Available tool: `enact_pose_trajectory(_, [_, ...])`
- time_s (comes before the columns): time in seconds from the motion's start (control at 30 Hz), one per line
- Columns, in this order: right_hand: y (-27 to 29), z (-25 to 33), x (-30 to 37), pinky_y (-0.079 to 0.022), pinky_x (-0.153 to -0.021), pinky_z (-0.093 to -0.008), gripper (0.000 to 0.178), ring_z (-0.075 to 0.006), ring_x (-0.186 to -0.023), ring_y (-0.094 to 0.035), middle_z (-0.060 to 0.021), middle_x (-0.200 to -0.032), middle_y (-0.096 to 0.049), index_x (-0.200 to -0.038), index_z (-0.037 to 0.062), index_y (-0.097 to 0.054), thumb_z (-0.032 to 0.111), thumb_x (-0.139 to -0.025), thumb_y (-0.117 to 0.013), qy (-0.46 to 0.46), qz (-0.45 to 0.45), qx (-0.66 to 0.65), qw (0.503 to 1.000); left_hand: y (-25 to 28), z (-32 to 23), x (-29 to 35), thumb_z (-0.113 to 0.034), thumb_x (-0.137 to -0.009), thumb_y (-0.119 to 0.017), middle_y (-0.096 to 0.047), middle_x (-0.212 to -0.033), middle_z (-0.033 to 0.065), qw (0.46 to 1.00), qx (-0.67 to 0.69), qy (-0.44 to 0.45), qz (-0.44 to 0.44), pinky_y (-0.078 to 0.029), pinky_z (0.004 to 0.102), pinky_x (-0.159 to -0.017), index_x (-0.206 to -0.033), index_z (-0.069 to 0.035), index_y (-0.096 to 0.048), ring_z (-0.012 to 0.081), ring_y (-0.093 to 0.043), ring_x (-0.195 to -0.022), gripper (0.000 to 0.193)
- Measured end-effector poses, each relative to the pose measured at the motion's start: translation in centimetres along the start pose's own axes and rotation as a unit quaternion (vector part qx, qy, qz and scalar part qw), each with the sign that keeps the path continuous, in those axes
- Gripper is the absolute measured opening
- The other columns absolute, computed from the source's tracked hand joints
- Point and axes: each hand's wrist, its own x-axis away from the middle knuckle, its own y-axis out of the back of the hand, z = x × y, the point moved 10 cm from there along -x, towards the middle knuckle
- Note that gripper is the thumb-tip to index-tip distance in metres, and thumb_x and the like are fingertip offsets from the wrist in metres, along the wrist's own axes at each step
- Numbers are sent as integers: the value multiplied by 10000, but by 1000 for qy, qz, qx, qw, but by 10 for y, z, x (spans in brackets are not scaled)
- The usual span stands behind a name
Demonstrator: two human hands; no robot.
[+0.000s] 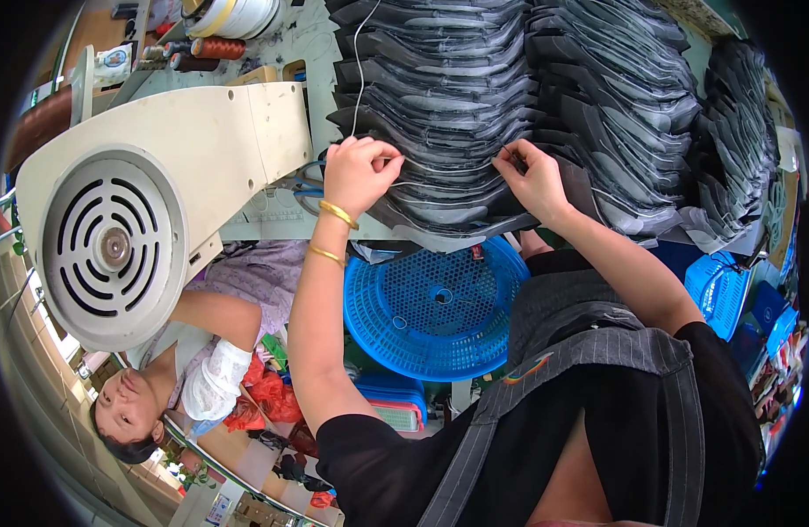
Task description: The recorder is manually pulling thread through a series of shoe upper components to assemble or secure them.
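Rows of thin black-and-grey cut pieces overlap closely across the worktable. At the near end of the middle row, my left hand is closed in a pinch by the left edge. A white cord runs down along that row's left side to this hand, and its fingers seem to hold it. Across the same row, at its right edge, my right hand is also pinched closed. Something small and dark shows at its fingertips, too small to name. Two gold-coloured bangles circle my left wrist and forearm.
A cream machine with a round slotted cover stands to the left. Thread spools lie behind it. Below the table edge sits a blue perforated basket. Another person is at the lower left. More piece rows lie right.
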Motion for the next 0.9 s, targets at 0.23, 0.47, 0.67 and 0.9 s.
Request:
enact_pose_trajectory(0.23, [-9, 100, 18, -497, -714, -401, 301, -341, -837, -640, -185, -949, -632, -1038, 13, -507, 247, -888, -624, 172, 45, 209, 962, 24, -3, 0, -327, -700, -777, -591, -649, -46, 991, -131, -3, -30, -362, 349, -722, -767, -166, -650, 189, -548, -797, 216])
enact_pose_trajectory(0.47, [-105, 142, -5, -475, -634, -426, 240, -346, -734, -607, -124, -852, -575, -882, 47, -486, 255, -887, -607, 310, 80, 381, 868, 61, -11, 15, -156, -849, -645, -661, -803, -60, 996, 15, -42, -80, -315, 346, -824, -972, -163, -605, 119, -580, -892, 130])
enact_pose_trajectory(0.67, [-53, 72, 14, -485, -639, -326, 369, -189, -774, -632, -87, -872, -622, -1087, 24, -527, 346, -921, -595, 18, 240, 35, 970, 49, -53, 43, -158, -832, -662, -628, -751, -58, 991, 68, -63, -97, -324, 335, -782, -898, -168, -607, 142, -582, -730, 86])
enact_pose_trajectory(0.9, [-13, 73, 91, -504, -655, -243, 36, -93, -702, -610, -19, -784, -638, -843, 12, -667, 46, -840, -678, 8, 380, -87, 921, -19, -139, 99, -111, -790, -685, -600, -704, 14, 953, 302, 13, 17, -395, 340, -703, -843, -110, -578, 218, -572, -677, 120])
